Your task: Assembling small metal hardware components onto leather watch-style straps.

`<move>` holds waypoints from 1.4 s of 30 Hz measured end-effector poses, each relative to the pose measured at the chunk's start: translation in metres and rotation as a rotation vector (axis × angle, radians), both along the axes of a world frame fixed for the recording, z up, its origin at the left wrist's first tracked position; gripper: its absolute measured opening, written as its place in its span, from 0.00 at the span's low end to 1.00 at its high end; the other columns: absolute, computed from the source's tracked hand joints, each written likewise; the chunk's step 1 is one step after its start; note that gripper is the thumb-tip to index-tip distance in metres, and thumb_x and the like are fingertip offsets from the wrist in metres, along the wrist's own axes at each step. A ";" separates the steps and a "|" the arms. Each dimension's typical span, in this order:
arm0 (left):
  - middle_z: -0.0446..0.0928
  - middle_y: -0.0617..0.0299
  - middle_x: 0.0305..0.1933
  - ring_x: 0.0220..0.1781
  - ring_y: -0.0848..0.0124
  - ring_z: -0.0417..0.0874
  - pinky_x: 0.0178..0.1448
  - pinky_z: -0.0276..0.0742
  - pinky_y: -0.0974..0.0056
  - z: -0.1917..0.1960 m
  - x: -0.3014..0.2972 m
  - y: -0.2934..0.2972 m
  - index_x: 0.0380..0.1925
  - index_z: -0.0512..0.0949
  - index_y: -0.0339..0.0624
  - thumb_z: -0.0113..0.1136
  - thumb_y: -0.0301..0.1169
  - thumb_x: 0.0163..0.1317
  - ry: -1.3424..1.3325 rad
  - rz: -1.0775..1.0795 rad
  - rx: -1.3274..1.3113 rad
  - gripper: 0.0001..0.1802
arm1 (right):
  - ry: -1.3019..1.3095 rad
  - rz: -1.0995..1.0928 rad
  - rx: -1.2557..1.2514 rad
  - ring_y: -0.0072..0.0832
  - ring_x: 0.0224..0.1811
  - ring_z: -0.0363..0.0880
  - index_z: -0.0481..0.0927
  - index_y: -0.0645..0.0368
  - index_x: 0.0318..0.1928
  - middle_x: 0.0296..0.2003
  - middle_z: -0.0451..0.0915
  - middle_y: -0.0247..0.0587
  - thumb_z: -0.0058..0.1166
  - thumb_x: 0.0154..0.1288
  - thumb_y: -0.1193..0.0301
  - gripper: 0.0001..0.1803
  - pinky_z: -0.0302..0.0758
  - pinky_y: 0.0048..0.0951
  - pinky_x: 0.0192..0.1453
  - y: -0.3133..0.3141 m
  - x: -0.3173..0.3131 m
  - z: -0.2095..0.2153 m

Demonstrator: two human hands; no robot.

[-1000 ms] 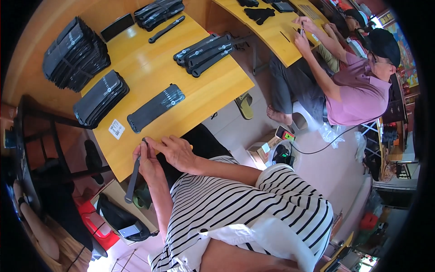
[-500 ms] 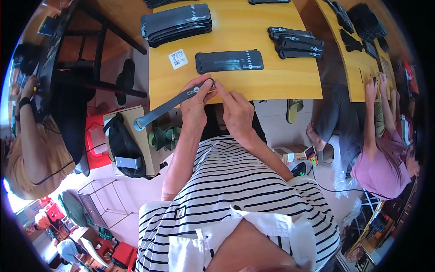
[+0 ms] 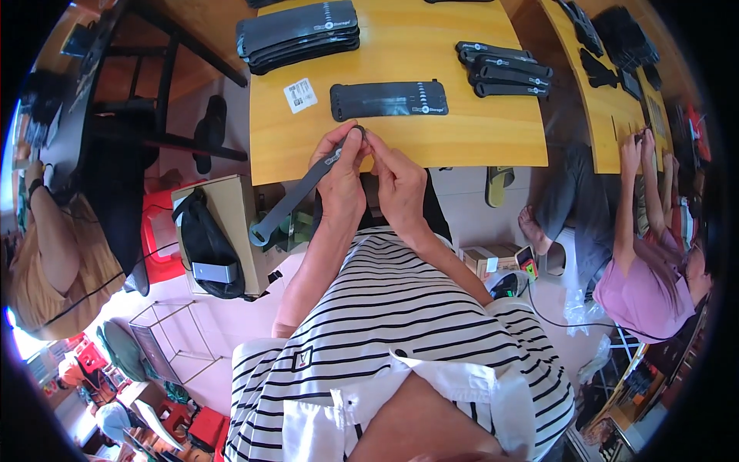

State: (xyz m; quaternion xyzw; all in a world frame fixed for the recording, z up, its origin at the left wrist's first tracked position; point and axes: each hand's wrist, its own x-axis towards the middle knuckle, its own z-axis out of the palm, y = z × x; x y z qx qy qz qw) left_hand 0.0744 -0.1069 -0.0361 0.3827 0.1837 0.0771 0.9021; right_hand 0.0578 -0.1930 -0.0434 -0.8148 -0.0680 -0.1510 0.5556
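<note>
My left hand (image 3: 341, 177) is closed around a dark grey strap (image 3: 296, 197) at the table's near edge. The strap's loose end, which has a round hole, hangs down to the left. At its upper end the fingertips of my right hand (image 3: 402, 191) pinch the strap against my left thumb and forefinger. Just beyond my hands, a flat black sheet of straps (image 3: 389, 100) lies on the yellow table (image 3: 462, 142). A stack of similar sheets (image 3: 296, 35) stands far left. Several single straps (image 3: 508, 71) lie piled to the right.
A white printed label (image 3: 300, 95) lies beside the sheet. Below the table's left corner is a cardboard box (image 3: 239, 200) with a black bag (image 3: 208, 239) on it. A person in pink (image 3: 647, 289) works at another table on the right; another person's arm (image 3: 58, 239) shows left.
The strap's loose end has swung right and down, and the strap is turned more edge-on. My left hand has rotated slightly; both hands stay close together.
</note>
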 end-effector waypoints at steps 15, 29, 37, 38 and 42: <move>0.77 0.62 0.29 0.30 0.77 0.77 0.37 0.75 0.73 0.020 0.015 0.036 0.36 0.77 0.35 0.59 0.24 0.57 -0.012 -0.294 0.364 0.07 | -0.334 0.058 -0.536 0.32 0.24 0.73 0.77 0.54 0.47 0.20 0.70 0.37 0.51 0.49 0.83 0.22 0.71 0.33 0.25 -0.023 0.018 0.017; 0.78 0.61 0.31 0.31 0.76 0.79 0.39 0.76 0.74 0.026 0.017 0.050 0.36 0.78 0.35 0.59 0.26 0.58 0.020 -0.481 0.333 0.08 | -0.356 0.314 -0.621 0.33 0.19 0.72 0.78 0.53 0.47 0.18 0.70 0.39 0.53 0.51 0.80 0.20 0.70 0.33 0.23 -0.044 0.038 0.046; 0.77 0.62 0.32 0.31 0.76 0.78 0.39 0.76 0.73 0.011 0.010 0.040 0.38 0.76 0.37 0.60 0.27 0.57 0.045 -0.373 0.113 0.09 | -0.304 0.231 -0.650 0.34 0.19 0.72 0.78 0.49 0.49 0.18 0.68 0.39 0.53 0.52 0.81 0.22 0.70 0.33 0.23 -0.038 0.026 0.036; 0.77 0.62 0.32 0.31 0.76 0.78 0.39 0.76 0.73 0.008 0.009 0.038 0.39 0.75 0.37 0.60 0.27 0.57 0.071 -0.344 0.031 0.10 | -0.311 0.204 -0.604 0.34 0.19 0.72 0.78 0.50 0.49 0.18 0.68 0.39 0.53 0.51 0.82 0.22 0.70 0.33 0.23 -0.037 0.025 0.032; 0.77 0.62 0.32 0.29 0.77 0.77 0.37 0.76 0.74 0.004 0.005 0.021 0.37 0.76 0.37 0.61 0.27 0.56 0.100 -0.247 -0.067 0.09 | -0.294 0.098 -0.539 0.32 0.22 0.73 0.78 0.52 0.47 0.20 0.69 0.37 0.51 0.47 0.82 0.23 0.71 0.33 0.24 -0.033 0.018 0.021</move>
